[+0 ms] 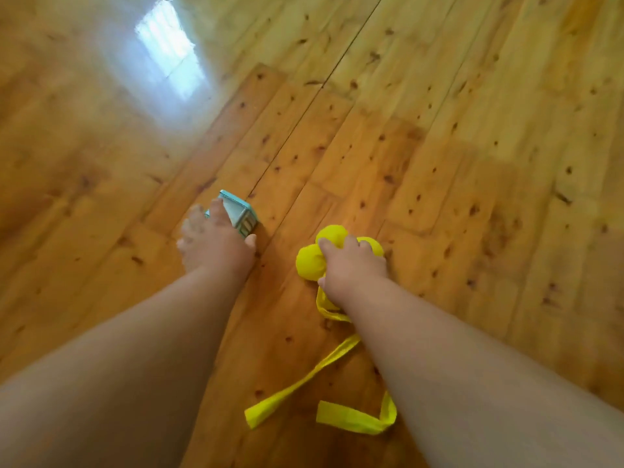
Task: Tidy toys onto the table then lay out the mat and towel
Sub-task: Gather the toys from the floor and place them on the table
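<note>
A small light-blue toy house lies on the wooden floor. My left hand covers its near side, with fingers spread over it and the thumb at its lower corner. To the right lies a yellow plush toy made of round lobes, with long yellow ribbons trailing toward me. My right hand grips the plush from above, fingers curled over its lobes. Motion blurs both hands slightly.
Knotty wooden floorboards fill the whole view. A bright window reflection shines on the floor at the upper left. No table, mat or towel is in view.
</note>
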